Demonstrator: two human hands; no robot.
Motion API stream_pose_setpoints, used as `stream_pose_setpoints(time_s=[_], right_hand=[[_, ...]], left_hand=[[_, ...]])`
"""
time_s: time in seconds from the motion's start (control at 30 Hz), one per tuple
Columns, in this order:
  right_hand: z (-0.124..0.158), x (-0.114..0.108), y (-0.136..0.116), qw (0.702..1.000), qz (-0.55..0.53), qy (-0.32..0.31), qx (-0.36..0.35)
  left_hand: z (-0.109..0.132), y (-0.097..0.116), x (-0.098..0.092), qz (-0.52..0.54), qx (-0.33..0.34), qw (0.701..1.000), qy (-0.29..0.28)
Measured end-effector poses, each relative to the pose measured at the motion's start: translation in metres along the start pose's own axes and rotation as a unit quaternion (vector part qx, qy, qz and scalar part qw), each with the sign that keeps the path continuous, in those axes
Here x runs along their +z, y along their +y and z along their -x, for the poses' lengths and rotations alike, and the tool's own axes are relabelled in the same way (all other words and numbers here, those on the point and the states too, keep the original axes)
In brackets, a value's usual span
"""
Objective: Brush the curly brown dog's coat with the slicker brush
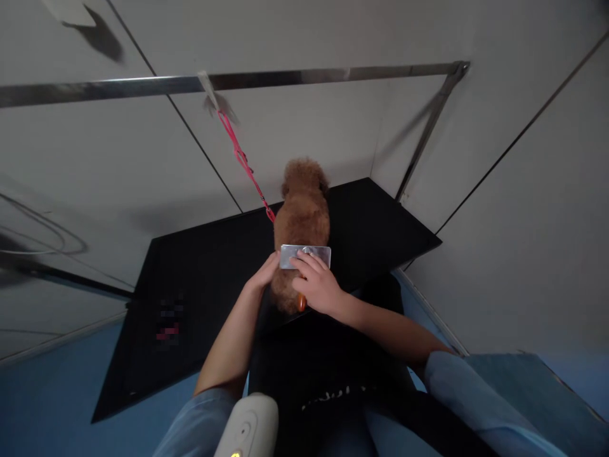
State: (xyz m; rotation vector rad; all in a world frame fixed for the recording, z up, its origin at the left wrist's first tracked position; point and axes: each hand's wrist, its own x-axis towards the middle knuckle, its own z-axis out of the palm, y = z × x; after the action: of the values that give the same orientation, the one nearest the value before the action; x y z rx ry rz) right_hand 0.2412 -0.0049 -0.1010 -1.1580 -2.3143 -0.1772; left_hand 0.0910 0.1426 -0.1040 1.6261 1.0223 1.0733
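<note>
I see the small brown dog (302, 216) standing on the black table (204, 279), facing away. My right hand (320, 287) is closed round a metal-backed brush (305, 256) laid on its rump, and my left hand (264, 274) rests open against its flank. I judge this mid-brushing; the next stroke needs the dog steadied. A pink leash (242, 158) runs up to the overhead bar (333, 73). The white lettering on my apron (333, 395) is unreadable.
</note>
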Motion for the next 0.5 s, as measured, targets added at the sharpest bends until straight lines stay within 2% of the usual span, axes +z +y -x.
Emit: stream_pose_setpoints(time_s=[0.03,0.1,0.13,0.2,0.23,0.33,0.37,0.5], right_hand=[[0.003,0.001,-0.001,1.0,-0.001,-0.003,-0.005],[0.017,0.007,-0.01,0.995,-0.032,-0.049,-0.074],[0.025,0.009,-0.016,0.987,-0.058,-0.078,-0.128],[0.034,0.009,-0.023,0.979,-0.082,-0.086,-0.163],[0.033,0.007,-0.023,0.983,-0.079,-0.072,-0.152],[0.02,-0.003,-0.015,0.999,-0.031,-0.009,-0.026],[0.017,-0.007,-0.014,0.999,-0.029,-0.008,-0.023],[0.014,-0.011,-0.013,0.986,-0.081,-0.051,-0.14]], left_hand=[[0.0,-0.002,-0.001,0.005,-0.011,1.0,-0.023],[0.0,-0.004,-0.002,0.02,-0.036,0.998,-0.052],[0.001,-0.005,-0.002,0.029,-0.049,0.997,-0.052],[0.002,-0.007,-0.002,0.051,-0.069,0.995,-0.041],[0.004,-0.007,-0.003,0.061,-0.074,0.995,-0.032],[0.009,-0.007,-0.003,0.075,-0.073,0.994,-0.014],[0.01,-0.006,-0.004,0.081,-0.07,0.994,-0.017],[0.016,-0.004,-0.003,0.118,-0.057,0.991,-0.01]])
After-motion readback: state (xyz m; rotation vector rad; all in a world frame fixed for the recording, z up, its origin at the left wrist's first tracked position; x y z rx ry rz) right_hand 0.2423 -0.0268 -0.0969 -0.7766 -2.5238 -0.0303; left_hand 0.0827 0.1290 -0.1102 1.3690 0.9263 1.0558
